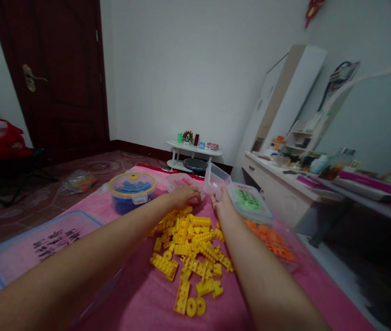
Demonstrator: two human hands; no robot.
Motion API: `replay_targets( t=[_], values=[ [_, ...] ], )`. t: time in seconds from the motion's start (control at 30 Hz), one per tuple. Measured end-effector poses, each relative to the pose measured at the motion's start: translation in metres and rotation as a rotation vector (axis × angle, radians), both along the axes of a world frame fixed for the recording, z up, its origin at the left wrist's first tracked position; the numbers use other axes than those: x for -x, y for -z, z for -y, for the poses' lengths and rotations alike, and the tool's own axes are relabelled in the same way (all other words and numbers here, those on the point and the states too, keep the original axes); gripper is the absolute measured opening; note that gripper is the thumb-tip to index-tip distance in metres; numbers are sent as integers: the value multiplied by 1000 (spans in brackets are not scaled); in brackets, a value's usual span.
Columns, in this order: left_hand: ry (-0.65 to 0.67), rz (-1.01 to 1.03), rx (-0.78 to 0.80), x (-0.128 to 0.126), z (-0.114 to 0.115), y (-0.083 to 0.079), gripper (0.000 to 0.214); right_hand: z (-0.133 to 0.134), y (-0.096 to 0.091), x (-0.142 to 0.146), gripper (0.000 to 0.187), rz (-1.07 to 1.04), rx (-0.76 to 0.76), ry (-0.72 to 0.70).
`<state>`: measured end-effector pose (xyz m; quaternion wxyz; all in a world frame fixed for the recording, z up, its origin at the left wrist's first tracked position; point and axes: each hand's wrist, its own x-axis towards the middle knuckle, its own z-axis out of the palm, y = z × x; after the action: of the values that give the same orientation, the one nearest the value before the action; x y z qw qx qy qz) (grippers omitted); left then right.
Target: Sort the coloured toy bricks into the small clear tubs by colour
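My left hand (184, 196) is at the near edge of a clear plastic container (174, 182), fingers bent downward; whatever lies under them is hidden. A little red shows inside that container. To the right, my right hand (222, 202) grips a clear rectangular plastic box (216, 177), which is tilted. Between my forearms and closer to me, a loose heap of yellow toy building bricks (192, 248) covers the pink cloth (140, 289). Two small yellow wheels (196, 306) lie at the near end of the heap.
A round tub of blue pieces (133, 193) stands at left, behind a blue-rimmed lid (43, 239) with handwriting. At right are a green-looking labelled box (250, 200) and a container of orange bricks (273, 241). A dresser (278, 184) stands beyond.
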<state>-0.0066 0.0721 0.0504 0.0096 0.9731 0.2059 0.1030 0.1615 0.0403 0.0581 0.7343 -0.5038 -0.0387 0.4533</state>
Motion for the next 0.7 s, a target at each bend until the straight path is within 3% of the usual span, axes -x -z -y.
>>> replay_targets(
  t=[0.23, 0.4, 0.57, 0.7],
  values=[
    [21, -1, -25, 1, 1, 0, 38, 2, -2, 13, 43, -57, 52, 115],
    [25, 24, 23, 13, 4, -2, 35, 9, -2, 8, 40, -33, 48, 105],
    [30, 15, 39, 25, 1, 1, 51, 11, 3, 6, 41, -11, 71, 110],
    [19, 40, 27, 24, 1, 5, 49, 11, 6, 7, 37, 24, 82, 118]
  ],
)
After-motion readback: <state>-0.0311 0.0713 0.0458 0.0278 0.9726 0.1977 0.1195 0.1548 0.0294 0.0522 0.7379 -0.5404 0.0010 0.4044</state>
